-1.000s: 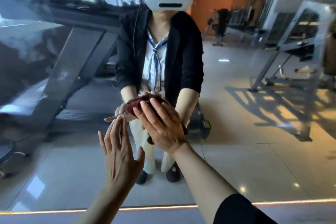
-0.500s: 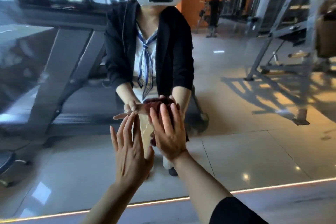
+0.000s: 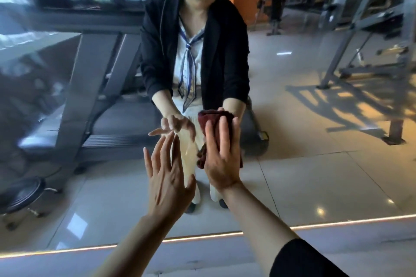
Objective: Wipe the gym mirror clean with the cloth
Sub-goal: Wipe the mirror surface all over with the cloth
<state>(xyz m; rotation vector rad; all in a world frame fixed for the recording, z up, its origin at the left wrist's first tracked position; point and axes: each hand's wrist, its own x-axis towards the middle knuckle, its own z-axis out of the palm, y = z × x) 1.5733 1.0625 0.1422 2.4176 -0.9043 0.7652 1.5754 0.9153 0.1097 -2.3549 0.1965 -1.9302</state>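
Note:
The gym mirror (image 3: pixel 315 164) fills the whole view ahead and reflects me crouched before it. My right hand (image 3: pixel 221 155) lies flat with straight fingers on a dark red cloth (image 3: pixel 206 118), pressing it against the glass at the centre. Most of the cloth is hidden under the palm; its edges show above the fingertips and at the left of the hand. My left hand (image 3: pixel 167 177) is just left of it, fingers spread and straight, its fingertips at or near the glass, holding nothing.
The mirror's lower edge (image 3: pixel 202 237) is a lit strip just above the floor. The reflection shows a treadmill (image 3: pixel 94 87) at left, a round stool (image 3: pixel 22 193) at lower left, and weight machines (image 3: pixel 371 29) at right on a tiled floor.
My right hand slid the cloth to the right across the glass and turned more upright. My left hand stayed beside it, now a small gap apart from the right hand.

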